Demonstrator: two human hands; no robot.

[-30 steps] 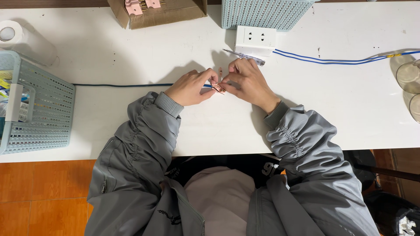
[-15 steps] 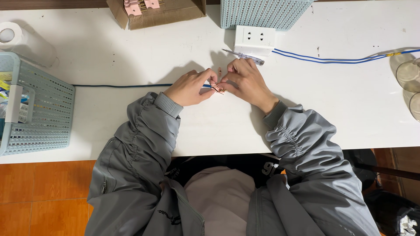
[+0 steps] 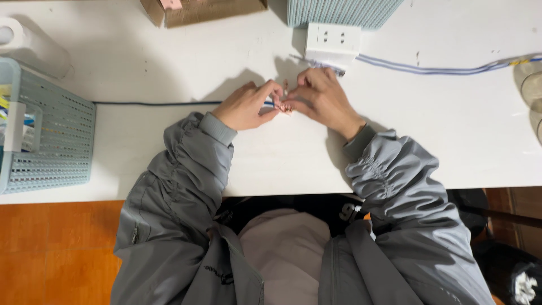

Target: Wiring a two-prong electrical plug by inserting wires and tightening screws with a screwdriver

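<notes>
My left hand (image 3: 248, 105) and my right hand (image 3: 320, 99) meet at the middle of the white table (image 3: 169, 62), fingertips pinched together on a small bundle of bare copper wire ends (image 3: 284, 105). A bit of blue-and-white cable sheath shows at my left fingertips. Both hands grip the same wire piece; most of it is hidden by my fingers. A white power socket block (image 3: 333, 39) lies just beyond my right hand, with a blue-and-white cable (image 3: 429, 69) running from it to the right.
A light blue mesh basket (image 3: 51, 141) stands at the left edge, a paper roll (image 3: 25, 42) behind it. A cardboard box (image 3: 203, 8) and another blue basket (image 3: 339, 10) sit at the far edge. A dark cable (image 3: 152, 103) runs left. Clear cups (image 3: 530, 90) stand at right.
Both hands stay pinched on the wire ends in the same spot; only small finger movements show.
</notes>
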